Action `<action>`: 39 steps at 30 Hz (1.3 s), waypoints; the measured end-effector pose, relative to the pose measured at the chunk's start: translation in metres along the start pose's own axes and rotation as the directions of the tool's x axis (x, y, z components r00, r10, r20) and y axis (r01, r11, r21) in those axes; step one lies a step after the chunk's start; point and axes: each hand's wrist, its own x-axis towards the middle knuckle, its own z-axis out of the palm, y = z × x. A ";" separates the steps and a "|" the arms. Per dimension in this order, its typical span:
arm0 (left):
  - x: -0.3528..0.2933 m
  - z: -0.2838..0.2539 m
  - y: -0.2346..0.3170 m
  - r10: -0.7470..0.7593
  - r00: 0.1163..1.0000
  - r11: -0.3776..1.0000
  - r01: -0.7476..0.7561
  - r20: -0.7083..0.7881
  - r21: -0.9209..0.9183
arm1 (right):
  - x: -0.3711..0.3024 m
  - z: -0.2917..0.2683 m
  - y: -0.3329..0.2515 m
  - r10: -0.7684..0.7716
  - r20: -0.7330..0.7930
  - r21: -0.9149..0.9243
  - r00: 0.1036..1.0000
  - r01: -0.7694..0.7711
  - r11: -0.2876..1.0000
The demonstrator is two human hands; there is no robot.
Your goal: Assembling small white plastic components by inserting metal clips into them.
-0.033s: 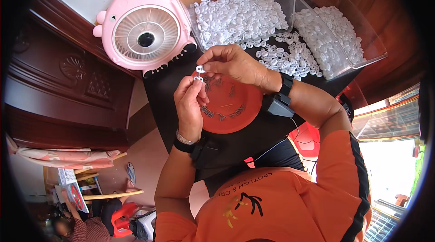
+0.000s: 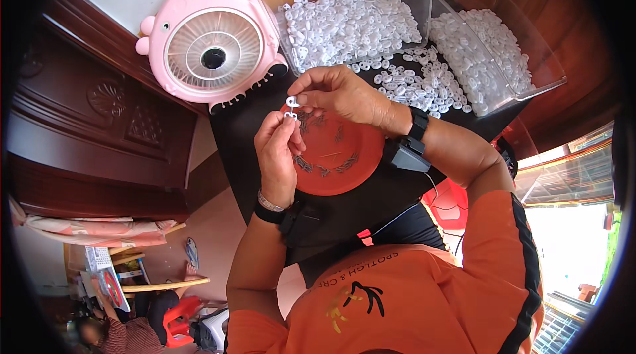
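My left hand (image 2: 277, 158) is closed in a pinch on a small white plastic piece with holes (image 2: 290, 115). Just above it, my right hand (image 2: 348, 97) pinches a second white plastic piece (image 2: 291, 100) between thumb and forefinger. A thin pin seems to span the short gap between the two pieces. Both hands are over the far left side of an orange-red round plate (image 2: 368, 152). Small dark metal pins (image 2: 346, 163) lie on the plate in loose clusters, partly hidden by my hands.
Beyond my hands, a clear bin (image 2: 429, 3) holds many white pieces. Another clear bin (image 2: 550, 82) lies to its right, with loose white pieces (image 2: 430, 86) between them on the black table (image 2: 232, 135). A pink pig-shaped fan (image 2: 212, 56) stands far left. A person (image 2: 132, 324) sits at lower left.
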 end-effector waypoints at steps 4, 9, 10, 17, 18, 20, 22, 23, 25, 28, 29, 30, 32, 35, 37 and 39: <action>-0.001 0.001 0.000 -0.008 1.000 1.000 0.008 -0.005 0.011 | 0.000 0.002 0.001 0.006 -0.015 -0.005 1.000 -0.006 1.000; -0.001 0.000 -0.001 -0.002 1.000 0.999 0.002 -0.009 0.054 | 0.000 0.003 0.000 0.000 -0.038 0.007 0.999 0.001 1.000; -0.001 0.000 0.000 -0.002 1.000 0.999 0.003 -0.010 0.054 | 0.000 0.003 0.000 -0.005 -0.033 -0.001 0.999 0.005 1.000; -0.002 0.002 -0.001 -0.003 1.000 1.000 0.003 -0.024 0.016 | -0.003 0.007 0.001 -0.081 -0.045 -0.084 0.996 0.077 0.994; -0.002 0.002 -0.002 -0.003 1.000 1.000 0.003 -0.024 0.014 | -0.003 0.007 0.002 -0.080 -0.044 -0.083 0.996 0.076 0.994; -0.001 0.001 -0.002 -0.006 1.000 1.000 0.006 -0.027 0.013 | -0.003 0.008 0.003 -0.079 -0.041 -0.118 0.996 0.073 0.990; -0.001 0.001 -0.002 -0.009 1.000 1.000 0.009 -0.028 0.011 | -0.004 0.009 0.002 -0.090 -0.038 -0.169 0.995 0.082 0.982; -0.001 0.001 -0.003 -0.009 1.000 1.000 0.009 -0.030 0.010 | -0.005 0.010 0.001 -0.102 -0.037 -0.220 0.994 0.092 0.971; -0.002 0.001 -0.003 -0.009 0.999 1.000 0.010 -0.033 0.009 | -0.006 0.012 0.002 -0.101 -0.022 -0.263 0.995 0.092 0.960; -0.002 0.001 -0.004 -0.006 1.000 1.000 0.006 -0.029 0.007 | -0.006 0.011 0.003 -0.082 0.003 -0.275 0.997 0.080 0.958; -0.002 0.001 -0.004 -0.009 0.999 1.000 0.009 -0.033 0.003 | -0.006 0.010 0.004 -0.064 0.014 -0.246 0.998 0.065 0.967; -0.002 0.001 -0.004 -0.012 0.999 1.000 0.012 -0.036 -0.002 | -0.006 0.011 0.005 -0.064 0.014 -0.246 0.998 0.066 0.967; -0.003 0.001 -0.003 -0.007 1.000 1.000 0.007 -0.029 -0.008 | -0.006 0.012 0.007 -0.075 0.010 -0.239 0.997 0.075 0.968; -0.003 0.001 -0.003 -0.002 1.000 1.000 0.002 -0.023 0.000 | -0.006 0.011 0.005 -0.073 0.022 -0.237 0.997 0.076 0.968; -0.003 0.001 -0.002 -0.002 1.000 1.000 0.002 -0.022 0.014 | -0.006 0.011 0.006 -0.079 0.025 -0.229 0.997 0.083 0.970; -0.003 0.002 -0.002 -0.005 1.000 1.000 0.006 -0.021 0.019 | -0.006 0.010 0.005 -0.085 0.028 -0.220 0.996 0.089 0.971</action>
